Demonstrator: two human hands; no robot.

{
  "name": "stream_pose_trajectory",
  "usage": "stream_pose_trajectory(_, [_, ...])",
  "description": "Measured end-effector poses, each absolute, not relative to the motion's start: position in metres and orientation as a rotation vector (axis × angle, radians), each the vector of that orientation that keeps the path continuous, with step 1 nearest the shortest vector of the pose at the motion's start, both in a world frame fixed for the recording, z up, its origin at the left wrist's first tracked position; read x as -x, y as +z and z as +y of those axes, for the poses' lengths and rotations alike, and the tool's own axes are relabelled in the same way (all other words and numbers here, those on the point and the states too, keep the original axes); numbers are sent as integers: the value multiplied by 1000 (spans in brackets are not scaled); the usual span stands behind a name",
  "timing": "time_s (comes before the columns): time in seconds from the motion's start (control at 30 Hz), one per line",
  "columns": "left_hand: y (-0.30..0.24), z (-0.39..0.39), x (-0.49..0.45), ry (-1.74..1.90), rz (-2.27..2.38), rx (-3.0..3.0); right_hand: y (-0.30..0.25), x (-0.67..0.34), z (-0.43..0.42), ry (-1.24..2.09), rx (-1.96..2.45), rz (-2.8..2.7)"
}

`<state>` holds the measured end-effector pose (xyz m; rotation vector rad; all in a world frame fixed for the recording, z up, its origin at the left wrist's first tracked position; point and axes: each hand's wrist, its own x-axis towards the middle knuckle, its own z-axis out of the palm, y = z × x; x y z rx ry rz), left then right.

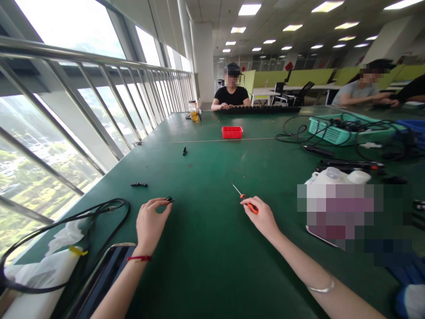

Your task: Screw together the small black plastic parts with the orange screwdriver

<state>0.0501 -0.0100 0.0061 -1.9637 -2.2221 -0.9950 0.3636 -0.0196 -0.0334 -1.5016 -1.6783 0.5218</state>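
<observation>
My left hand (152, 221) pinches a small black part (170, 200) between thumb and fingertips, just above the green table (202, 257). What kind of part it is I cannot make out. In my right hand (262, 217) is a screwdriver (251, 206) with an orange and black handle, its thin metal shaft pointing forward and to the left. Two more small black pieces lie on the tabletop: a long flat one (139, 184) left of my left hand and a short one (185, 151) farther forward.
Black cable (124, 212), white wrapping (68, 235) and a phone (109, 266) lie at left. Ahead are a red basket (232, 132) and a jar (193, 110). A cable-filled teal basket (335, 133) and a white container (332, 175) stand at right. One person sits opposite, others farther right.
</observation>
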Motion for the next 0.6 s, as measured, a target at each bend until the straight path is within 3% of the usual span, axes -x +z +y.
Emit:
stream_pose_trajectory(0.2, [1,-18,-21,-793,-2464,1813,-35,-365,-20,517,1501,-1685])
stream_pose_trajectory(0.6, [3,-8,12,-991,-2515,1921,-33,-365,-20,533,1512,-1699])
